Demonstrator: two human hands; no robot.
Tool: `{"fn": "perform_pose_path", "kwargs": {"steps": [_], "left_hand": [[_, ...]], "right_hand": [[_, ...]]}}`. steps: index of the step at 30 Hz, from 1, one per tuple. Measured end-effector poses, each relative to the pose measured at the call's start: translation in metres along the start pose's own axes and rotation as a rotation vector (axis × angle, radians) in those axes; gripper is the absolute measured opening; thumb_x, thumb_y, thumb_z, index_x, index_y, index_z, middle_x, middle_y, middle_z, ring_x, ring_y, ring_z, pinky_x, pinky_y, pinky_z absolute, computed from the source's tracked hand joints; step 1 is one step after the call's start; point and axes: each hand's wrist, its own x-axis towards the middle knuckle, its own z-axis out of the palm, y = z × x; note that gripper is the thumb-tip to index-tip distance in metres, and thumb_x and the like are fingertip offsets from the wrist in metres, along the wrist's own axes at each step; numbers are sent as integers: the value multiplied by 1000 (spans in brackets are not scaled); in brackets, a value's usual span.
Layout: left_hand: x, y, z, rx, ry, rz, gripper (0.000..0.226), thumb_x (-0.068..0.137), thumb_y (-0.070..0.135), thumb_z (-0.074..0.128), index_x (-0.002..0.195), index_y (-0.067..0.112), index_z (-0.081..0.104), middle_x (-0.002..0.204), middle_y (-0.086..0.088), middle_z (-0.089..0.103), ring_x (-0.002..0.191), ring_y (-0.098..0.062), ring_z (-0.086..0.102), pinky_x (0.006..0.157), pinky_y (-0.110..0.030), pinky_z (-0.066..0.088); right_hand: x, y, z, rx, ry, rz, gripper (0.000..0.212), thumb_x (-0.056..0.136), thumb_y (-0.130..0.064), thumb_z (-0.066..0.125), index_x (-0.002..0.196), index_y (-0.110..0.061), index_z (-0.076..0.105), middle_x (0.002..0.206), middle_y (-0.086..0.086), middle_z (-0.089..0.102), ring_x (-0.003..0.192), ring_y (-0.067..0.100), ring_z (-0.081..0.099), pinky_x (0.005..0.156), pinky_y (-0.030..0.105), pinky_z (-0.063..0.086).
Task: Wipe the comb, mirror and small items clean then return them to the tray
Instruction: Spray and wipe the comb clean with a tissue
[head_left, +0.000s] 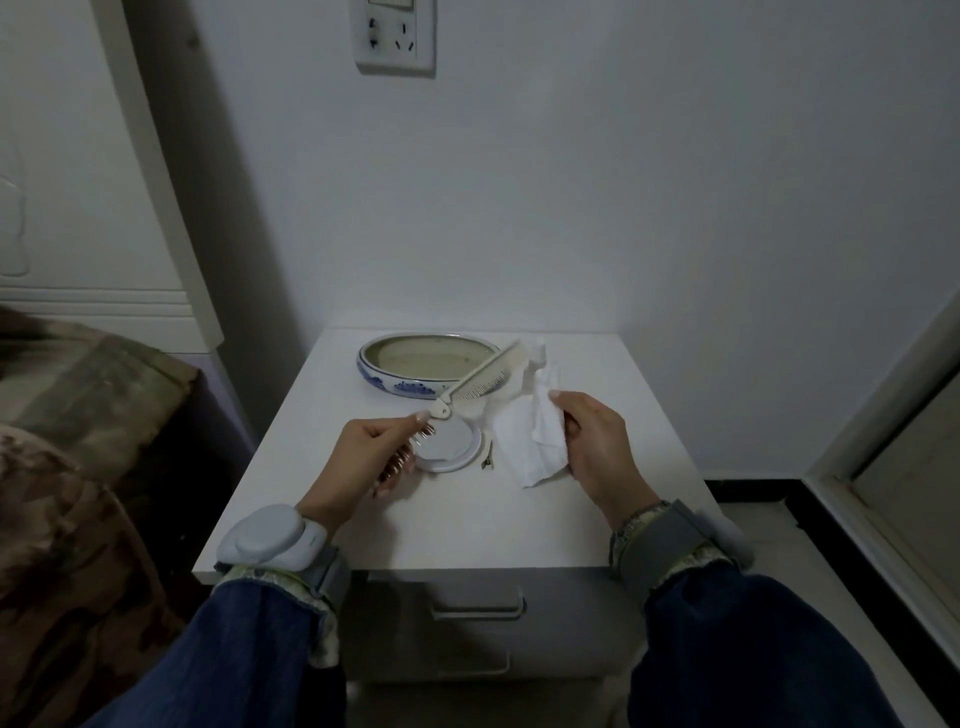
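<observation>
Left-hand fingers (415, 420) pinch the comb (480, 376) at its hinge, presenting its teeth to the cloth (530, 441) bunched in right-hand fingers (563, 402).

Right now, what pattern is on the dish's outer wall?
Blue painted motifs on white, on the dish; inside is plain olive-beige. Head view.

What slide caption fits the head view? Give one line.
Left hand holds a folding comb while right hand grips a white cloth.

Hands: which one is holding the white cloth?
The right hand grips the crumpled white cloth above the nightstand. The left hand holds the folding comb instead, raised over the round mirror.
</observation>
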Motion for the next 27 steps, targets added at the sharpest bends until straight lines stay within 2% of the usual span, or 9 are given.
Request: {"fn": "perform_pose_path", "kwargs": {"steps": [2,4,7,10,16,20,24,27], "left_hand": [[-1,-1,0,18,-22,-20,45,82,39,60,84,-4,70,48,-6,49,34,-14,32,37,-18,26],[-1,-1,3,39,-37,-35,42,85,35,60,87,-6,70,47,-5,51,34,-13,34,36,-18,28],[-1,-1,5,54,-68,-52,30,86,32,61,83,5,74,49,-7,55,36,-14,40,37,-18,34],[-1,-1,6,79,-89,-69,26,82,35,63,71,16,77,56,-14,57,42,-18,43,40,-21,36],[-3,1,10,95,-138,-79,33,83,33,64,55,16,71,44,-7,50,32,-16,36,36,-18,28],[-4,1,6,104,-158,-82,32,75,41,65,66,12,75,55,-18,54,41,-21,41,41,-23,32],[-3,0,1,102,-153,-67,29,84,30,64,62,14,74,47,-10,52,32,-17,36,37,-20,28],[-2,1,-4,118,-159,-72,38,78,37,66,76,0,73,52,-16,53,33,-16,37,36,-21,29]], "right_hand": [[1,0,0,58,-17,13,11,87,-4,58,79,-3,65,73,4,68,69,14,64,60,22,51],[1,2,1,44,-46,0,11,88,-7,58,90,-1,67,84,8,71,78,17,67,73,28,55],[2,3,1,51,-59,-1,13,89,-8,57,93,-2,68,84,6,72,80,17,67,81,32,54],[3,3,1,68,-57,22,14,87,-8,58,94,0,67,84,9,71,79,18,66,78,30,55],[3,1,4,73,-15,78,9,85,-3,60,77,-4,64,69,5,62,67,15,60,67,26,50],[1,-1,3,13,-9,59,20,86,1,57,67,-6,61,53,-3,59,56,8,54,60,21,48],[0,-3,-1,-54,-57,78,26,85,-1,59,61,-8,66,64,6,56,65,15,52,70,29,45],[-1,-6,-3,-94,-102,104,19,86,-1,58,68,-3,66,69,9,61,68,18,57,71,28,50]]}}
